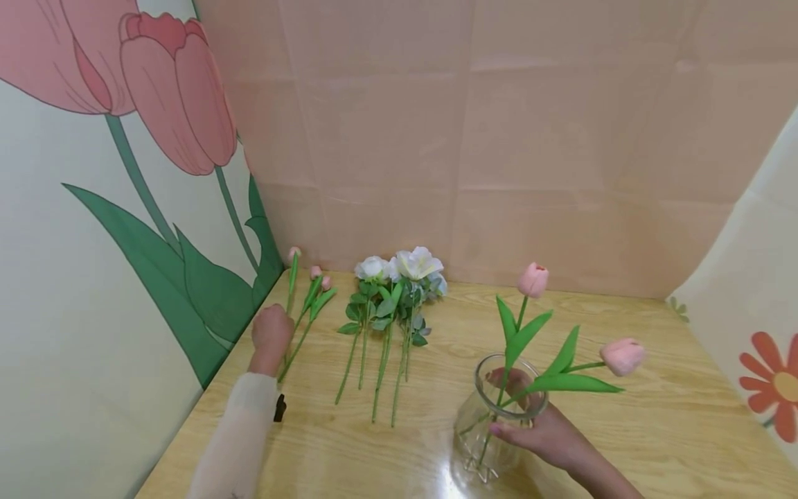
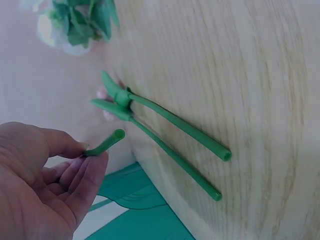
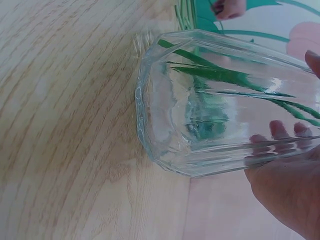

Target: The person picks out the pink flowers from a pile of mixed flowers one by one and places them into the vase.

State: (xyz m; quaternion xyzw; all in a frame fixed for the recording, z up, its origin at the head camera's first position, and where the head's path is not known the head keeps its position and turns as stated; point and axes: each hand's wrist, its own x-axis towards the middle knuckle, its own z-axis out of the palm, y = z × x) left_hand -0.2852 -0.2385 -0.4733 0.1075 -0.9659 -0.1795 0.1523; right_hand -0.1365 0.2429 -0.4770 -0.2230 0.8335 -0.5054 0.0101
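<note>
My left hand (image 1: 272,337) pinches the green stem (image 2: 106,143) of a pink artificial tulip (image 1: 294,254) between thumb and fingers, at the table's left side. Two more pink tulips (image 1: 314,303) lie just right of that hand, their cut stem ends toward me in the left wrist view. On the right, my right hand (image 1: 548,433) grips a clear glass vase (image 1: 464,423) round its upper part. Two pink tulips stand in the vase, one upright (image 1: 533,280) and one leaning right (image 1: 622,357). Their stems (image 3: 215,75) show through the glass in the right wrist view.
White artificial flowers (image 1: 414,265) with leafy green stems lie in a group at the middle back of the wooden table (image 1: 349,457). A pinkish-brown backdrop (image 1: 530,138) rises behind. Printed cloths with a tulip picture (image 1: 181,90) and an orange flower (image 1: 782,384) flank the sides.
</note>
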